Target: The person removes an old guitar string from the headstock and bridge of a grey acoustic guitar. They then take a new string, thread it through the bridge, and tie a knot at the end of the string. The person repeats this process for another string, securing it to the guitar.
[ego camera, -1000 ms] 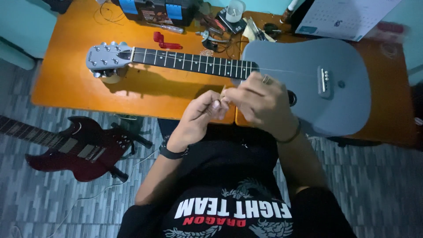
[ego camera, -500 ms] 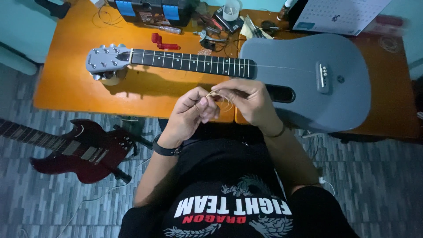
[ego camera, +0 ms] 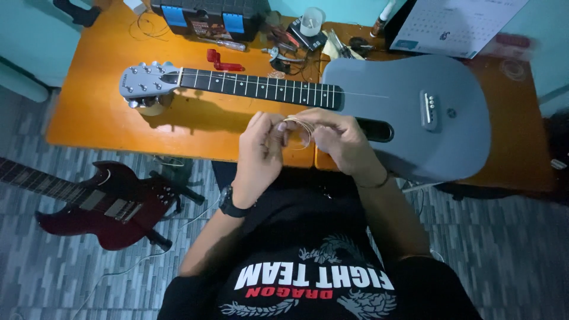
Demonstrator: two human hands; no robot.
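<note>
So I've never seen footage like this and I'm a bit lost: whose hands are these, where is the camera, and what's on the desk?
The camera sits on the person's head and looks down, so you see their own chest and arms. Their left hand and right hand meet over the desk edge and together hold a thin coiled guitar string. On the orange desk lies a grey acoustic guitar, flat, headstock to the left. Behind it are a small red tool, a black case with blue latches and a calendar. A dark red electric guitar lies on the floor.
</note>
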